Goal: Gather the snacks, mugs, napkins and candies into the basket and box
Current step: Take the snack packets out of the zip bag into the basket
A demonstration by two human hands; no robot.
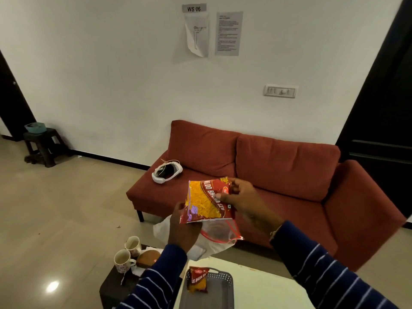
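Below, white table (256,284) before red sofa (278,175), beige floor (66,208).

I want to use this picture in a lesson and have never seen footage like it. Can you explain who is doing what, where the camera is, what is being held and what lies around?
There is no machine here: a person works with bare hands, filmed by one wide-angle camera worn on the head and looking forward and down. The left hand and right hand together hold a red snack packet over a clear zip bag. Below, a grey basket on a pale table already holds a second packet. To the left, two mugs stand on a dark stool. Behind is a red sofa with a white headset on it.
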